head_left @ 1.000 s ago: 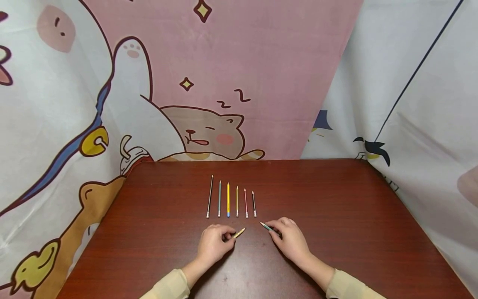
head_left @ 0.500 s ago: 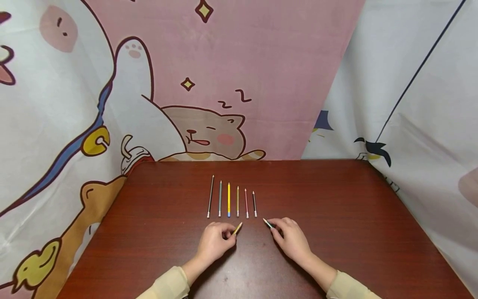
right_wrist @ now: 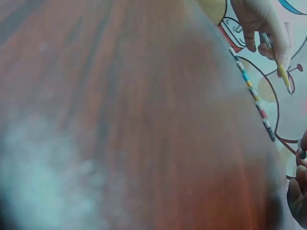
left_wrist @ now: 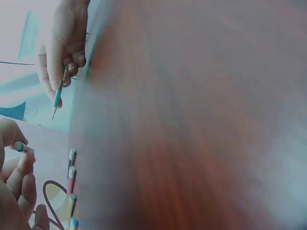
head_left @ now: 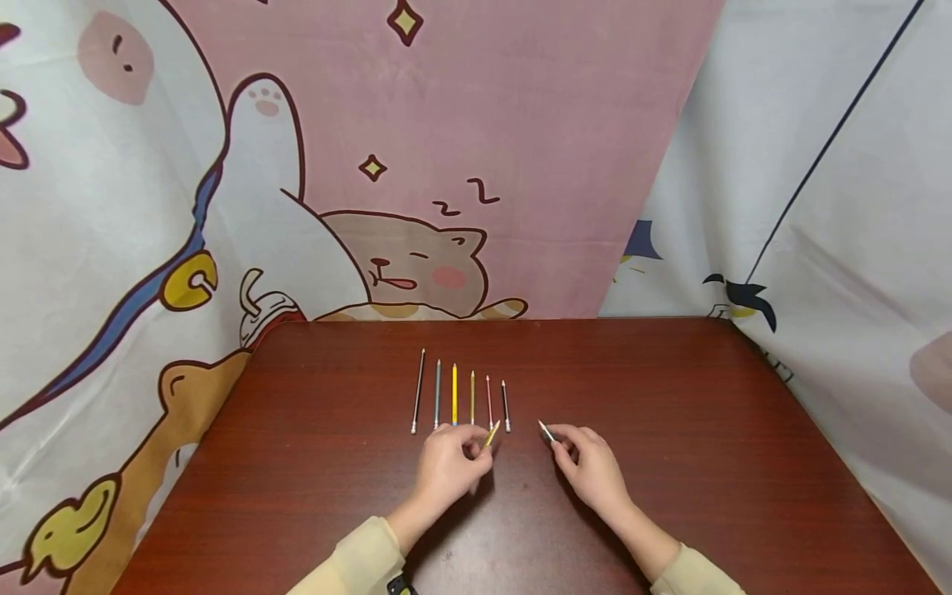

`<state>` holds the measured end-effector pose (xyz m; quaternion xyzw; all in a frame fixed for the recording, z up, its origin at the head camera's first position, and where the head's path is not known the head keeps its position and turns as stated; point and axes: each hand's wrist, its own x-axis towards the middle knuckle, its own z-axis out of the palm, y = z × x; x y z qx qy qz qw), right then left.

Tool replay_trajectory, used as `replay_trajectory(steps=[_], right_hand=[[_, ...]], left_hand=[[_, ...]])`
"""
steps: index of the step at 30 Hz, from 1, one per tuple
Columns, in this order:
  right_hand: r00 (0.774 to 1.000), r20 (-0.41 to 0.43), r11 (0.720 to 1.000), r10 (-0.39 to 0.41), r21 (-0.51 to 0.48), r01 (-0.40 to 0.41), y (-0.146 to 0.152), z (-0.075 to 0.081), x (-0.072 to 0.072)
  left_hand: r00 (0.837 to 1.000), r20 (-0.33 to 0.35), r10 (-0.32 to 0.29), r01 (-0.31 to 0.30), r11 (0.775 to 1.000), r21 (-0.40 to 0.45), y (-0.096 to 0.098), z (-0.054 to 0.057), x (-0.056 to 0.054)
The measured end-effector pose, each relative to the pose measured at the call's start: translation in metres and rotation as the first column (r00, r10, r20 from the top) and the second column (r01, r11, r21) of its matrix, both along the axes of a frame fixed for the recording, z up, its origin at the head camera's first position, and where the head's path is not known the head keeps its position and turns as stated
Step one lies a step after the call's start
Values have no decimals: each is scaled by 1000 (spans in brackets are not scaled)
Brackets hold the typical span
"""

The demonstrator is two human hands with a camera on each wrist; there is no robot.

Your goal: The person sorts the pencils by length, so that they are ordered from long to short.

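In the head view my left hand [head_left: 449, 463] pinches a short yellow pencil [head_left: 492, 435], its tip pointing away and up right. The hand is raised over the eraser ends of the row and hides some of them. To the right, my right hand [head_left: 592, 468] pinches a short teal pencil [left_wrist: 58, 96], tip pointing up left. The row, from left, has a long black pencil [head_left: 419, 392], a blue-green one [head_left: 437, 392], a yellow one [head_left: 455, 392], an olive one [head_left: 472, 392], a pink one [head_left: 488, 398] and a short black one [head_left: 505, 403].
A dark red-brown wooden table [head_left: 654, 380] bears the pencil row near its middle. Behind it hangs a pink cloth [head_left: 558, 165] with cartoon animals, and a white cloth [head_left: 833, 207] hangs at the right.
My left hand has moved up and right with the yellow pencil, now covering some eraser ends. My right hand has shifted slightly right with its pencil. The row stays in place.
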<state>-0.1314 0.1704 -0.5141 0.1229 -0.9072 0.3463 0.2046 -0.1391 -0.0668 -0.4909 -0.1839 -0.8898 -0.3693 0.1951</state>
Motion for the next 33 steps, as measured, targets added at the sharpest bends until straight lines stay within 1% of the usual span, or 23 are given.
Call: replay_trajectory(steps=[3,5,10,13,17,20,23,26,30,33], right_hand=[[1000,0,1000,-15,-25,15,2,2,-1],[1000,-2,999,-24,-38,24,3,1,-3],[999,-12,996,-45,-78,44,5,0,-10],[997,23,990,-70,-118,72,5,1,-14],[989,105,976,-108,-177,125,6,4,-19],[980,150,966,-127,-207,157,6,5,-22],[975,174,961,-137,-217,174,6,6,-24],[970,191,957,-148,-221,190,6,6,-24],[964,213,950,-159,-233,208,7,5,-24],[962,223,947,-158,-242,211,8,6,-24]], left_hand=[[1000,-3,17,-17,1000,12,9,2,-4],[999,-17,29,-28,1000,11,15,2,-6],[993,-97,60,-60,998,10,29,1,-12],[987,-139,78,-76,997,20,37,0,-16],[979,-165,123,-121,992,20,48,-1,-21],[971,-170,170,-169,985,21,56,-4,-26],[961,-166,220,-218,976,29,64,-9,-31],[952,-154,266,-264,964,34,70,-12,-37],[938,-132,320,-321,947,12,77,-14,-45],[924,-130,361,-364,932,0,82,-17,-50]])
